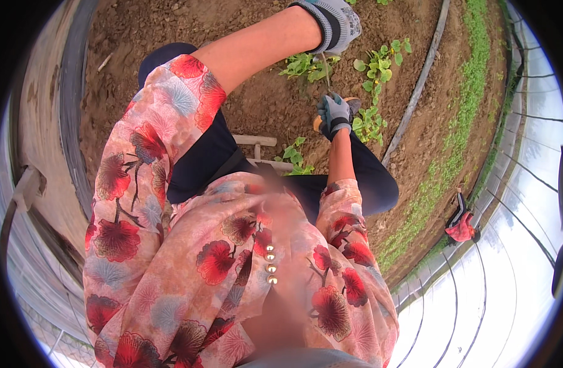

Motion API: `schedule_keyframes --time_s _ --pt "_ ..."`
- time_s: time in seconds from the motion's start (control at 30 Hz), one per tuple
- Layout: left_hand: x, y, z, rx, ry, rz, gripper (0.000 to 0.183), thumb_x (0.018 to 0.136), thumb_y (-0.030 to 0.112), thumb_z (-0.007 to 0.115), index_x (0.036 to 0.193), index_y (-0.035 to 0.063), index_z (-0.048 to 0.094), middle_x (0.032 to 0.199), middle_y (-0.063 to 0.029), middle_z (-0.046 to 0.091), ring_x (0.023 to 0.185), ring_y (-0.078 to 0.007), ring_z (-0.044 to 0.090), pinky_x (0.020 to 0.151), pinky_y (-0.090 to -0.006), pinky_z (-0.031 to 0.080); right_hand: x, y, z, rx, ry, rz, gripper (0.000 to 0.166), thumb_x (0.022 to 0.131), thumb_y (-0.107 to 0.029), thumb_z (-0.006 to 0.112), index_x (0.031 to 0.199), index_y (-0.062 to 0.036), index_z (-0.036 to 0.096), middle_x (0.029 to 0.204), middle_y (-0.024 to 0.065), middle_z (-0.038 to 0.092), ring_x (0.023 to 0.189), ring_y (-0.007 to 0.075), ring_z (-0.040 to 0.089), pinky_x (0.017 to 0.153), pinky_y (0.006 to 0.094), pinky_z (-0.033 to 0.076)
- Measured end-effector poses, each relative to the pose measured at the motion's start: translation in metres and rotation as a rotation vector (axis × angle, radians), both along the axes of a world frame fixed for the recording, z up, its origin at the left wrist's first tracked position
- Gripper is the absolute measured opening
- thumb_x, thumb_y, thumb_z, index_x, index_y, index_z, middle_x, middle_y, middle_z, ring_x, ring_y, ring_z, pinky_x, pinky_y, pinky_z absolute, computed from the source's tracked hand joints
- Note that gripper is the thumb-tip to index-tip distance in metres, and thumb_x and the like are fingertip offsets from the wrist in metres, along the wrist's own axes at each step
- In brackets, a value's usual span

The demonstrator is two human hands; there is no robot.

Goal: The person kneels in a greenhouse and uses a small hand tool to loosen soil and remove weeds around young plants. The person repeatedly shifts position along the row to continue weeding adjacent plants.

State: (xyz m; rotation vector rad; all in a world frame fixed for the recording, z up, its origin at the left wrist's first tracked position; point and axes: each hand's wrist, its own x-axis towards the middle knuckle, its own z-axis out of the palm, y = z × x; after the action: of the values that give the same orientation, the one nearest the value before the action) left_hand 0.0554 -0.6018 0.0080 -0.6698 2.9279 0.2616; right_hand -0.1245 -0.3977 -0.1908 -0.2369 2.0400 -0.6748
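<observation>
My right hand (pixel 335 114), in a grey and teal work glove, is closed around a thin brownish cord or stem (pixel 327 71). It is just in front of my shoe (pixel 354 104). The strand runs up to the cuff of my left hand (pixel 337 24). That hand wears a matching glove and reaches across to the top edge, where its fingers are cut off or hidden. Under the left wrist grows a leafy young plant (pixel 304 66). Vine plants with yellow flowers (pixel 380 64) stand to the right of it. Another low plant (pixel 369 125) is beside my right hand.
A low wooden stool (pixel 255 140) is between my legs, with a small plant (pixel 296 156) by it. A grey hose (pixel 417 87) crosses the soil at right. Beyond lies a strip of green seedlings (pixel 461 115). Another person (pixel 461 227) is near the greenhouse wall (pixel 525 152).
</observation>
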Motion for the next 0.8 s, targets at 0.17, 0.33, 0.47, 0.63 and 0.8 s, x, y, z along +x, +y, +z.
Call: schedule_keyframes --time_s 0.17,0.33,0.47,0.63,0.8 --pt "0.001 -0.005 -0.010 0.013 -0.024 0.030 0.026 0.080 0.033 0.053 0.087 0.0135 0.069 0.086 -0.0034 0.068 0.080 -0.0220 0.065 0.060 -0.0437 0.049 0.010 0.010 0.023 -0.073 0.023 -0.115 0.039 0.087 -0.016 0.054 0.124 -0.0071 0.046 0.067 0.0085 0.059 0.043 0.0153 0.052 0.037 0.0273 0.040" --pt "0.003 -0.002 0.000 0.018 -0.001 -0.018 0.024 0.081 0.028 0.050 0.087 0.0134 0.069 0.086 -0.0034 0.068 0.080 -0.0221 0.065 0.060 -0.0439 0.049 0.000 0.023 0.024 -0.027 0.018 -0.364 0.014 0.086 -0.016 0.055 0.095 -0.0059 0.058 0.067 0.0083 0.059 0.043 0.0142 0.048 0.036 0.0250 0.037" --pt "0.001 -0.004 -0.003 -0.006 -0.010 -0.015 0.024 0.082 0.027 0.049 0.088 0.0134 0.068 0.087 -0.0038 0.068 0.081 -0.0227 0.065 0.061 -0.0446 0.048 -0.014 0.052 -0.019 0.168 -0.027 -0.233 0.012 0.087 -0.016 0.053 0.077 -0.0079 0.053 0.064 0.0047 0.055 0.043 0.0145 0.046 0.037 0.0252 0.037" --pt "0.002 -0.002 -0.001 0.034 -0.035 0.005 0.025 0.083 0.025 0.048 0.093 0.0128 0.067 0.092 -0.0059 0.067 0.084 -0.0228 0.064 0.063 -0.0451 0.048 0.003 0.065 -0.022 0.068 -0.493 -0.360 0.018 0.089 -0.018 0.051 0.103 -0.0063 0.055 0.072 0.0043 0.059 0.047 0.0102 0.049 0.037 0.0196 0.040" --pt "0.005 -0.001 -0.009 -0.035 0.028 -0.021 0.026 0.083 0.029 0.049 0.091 0.0136 0.067 0.093 -0.0047 0.067 0.085 -0.0225 0.064 0.064 -0.0449 0.048 0.010 0.048 -0.010 -0.021 -0.529 -0.345 0.016 0.086 -0.015 0.054 0.100 -0.0069 0.055 0.071 0.0040 0.058 0.047 0.0087 0.048 0.036 0.0189 0.038"
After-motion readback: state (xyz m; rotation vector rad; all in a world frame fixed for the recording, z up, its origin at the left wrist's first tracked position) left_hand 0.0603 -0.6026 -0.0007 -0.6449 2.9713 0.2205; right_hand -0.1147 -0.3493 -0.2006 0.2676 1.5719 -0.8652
